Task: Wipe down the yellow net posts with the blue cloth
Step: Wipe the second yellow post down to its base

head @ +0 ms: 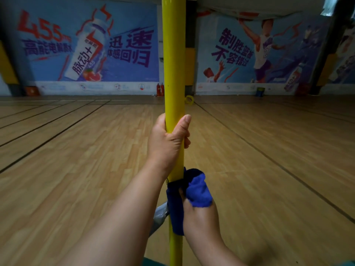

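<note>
Wooden court flooring is stretching behind the yellow net post toward advertising banners on the far wall. On the post, the left hand is wrapping bare fingers and thumb fully around the tube, probably steadying it. Just below that hand, the right hand is clamping the blue cloth around the post, fingers closed over the fabric, likely so the cloth is rubbing all sides as it slides.
</note>
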